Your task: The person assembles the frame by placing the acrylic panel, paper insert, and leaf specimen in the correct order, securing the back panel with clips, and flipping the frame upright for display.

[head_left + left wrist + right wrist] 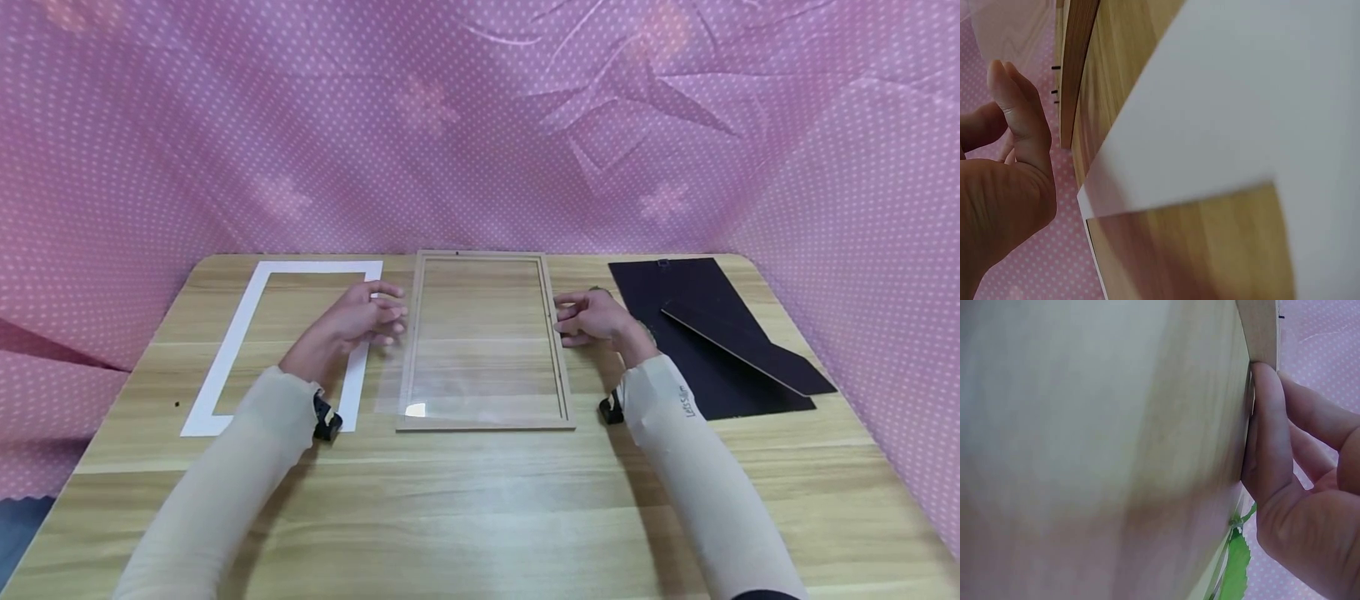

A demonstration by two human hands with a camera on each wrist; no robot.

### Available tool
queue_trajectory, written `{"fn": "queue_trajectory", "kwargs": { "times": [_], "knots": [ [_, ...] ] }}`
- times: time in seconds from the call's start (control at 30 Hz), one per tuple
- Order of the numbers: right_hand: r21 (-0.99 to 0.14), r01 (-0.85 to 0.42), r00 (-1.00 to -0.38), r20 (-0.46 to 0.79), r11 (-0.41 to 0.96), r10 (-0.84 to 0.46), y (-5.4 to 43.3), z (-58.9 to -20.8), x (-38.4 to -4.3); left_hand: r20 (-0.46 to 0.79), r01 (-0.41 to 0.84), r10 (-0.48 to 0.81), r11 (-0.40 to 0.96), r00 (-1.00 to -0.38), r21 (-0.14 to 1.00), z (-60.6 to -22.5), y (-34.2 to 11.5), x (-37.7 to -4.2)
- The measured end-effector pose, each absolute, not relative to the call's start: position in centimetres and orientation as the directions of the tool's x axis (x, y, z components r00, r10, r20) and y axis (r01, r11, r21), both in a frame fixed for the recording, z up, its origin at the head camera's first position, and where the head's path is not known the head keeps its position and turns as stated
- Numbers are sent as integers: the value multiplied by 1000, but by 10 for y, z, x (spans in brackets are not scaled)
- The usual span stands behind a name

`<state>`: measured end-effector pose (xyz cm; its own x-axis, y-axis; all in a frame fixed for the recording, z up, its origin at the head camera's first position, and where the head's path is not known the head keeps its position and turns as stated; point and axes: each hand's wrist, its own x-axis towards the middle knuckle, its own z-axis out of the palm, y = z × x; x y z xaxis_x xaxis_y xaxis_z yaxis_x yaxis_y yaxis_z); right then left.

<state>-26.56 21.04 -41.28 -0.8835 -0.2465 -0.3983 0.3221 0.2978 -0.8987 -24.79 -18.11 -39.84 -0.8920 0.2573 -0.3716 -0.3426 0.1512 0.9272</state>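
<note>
A light wooden picture frame (560,367) lies flat in the middle of the table. Overlapping it and jutting out past its left side is a clear sheet (388,392), marked by a bright reflection near the bottom left corner. My left hand (356,317) pinches this sheet's left side, above the right strip of a white mat border (225,358). Across from it, my right hand (600,318) has its fingertips at the frame's right edge. In the right wrist view, the thumb (1269,425) and a finger pinch the edge of the wood.
On the right side lies a black backing board (720,333) with its easel stand (750,350) propped up at an angle. A green leaf (1235,565) shows below my right hand. Pink dotted cloth (480,125) hangs behind the wooden table (480,500).
</note>
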Motion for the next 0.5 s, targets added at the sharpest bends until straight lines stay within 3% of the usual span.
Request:
{"fn": "queue_trajectory", "kwargs": {
  "times": [0.5],
  "knots": [
    [-905,322,-880,-395,279,-264,211,-414,-266,-387,-362,258,143,-885,921,-397,-166,-251]
  ]
}}
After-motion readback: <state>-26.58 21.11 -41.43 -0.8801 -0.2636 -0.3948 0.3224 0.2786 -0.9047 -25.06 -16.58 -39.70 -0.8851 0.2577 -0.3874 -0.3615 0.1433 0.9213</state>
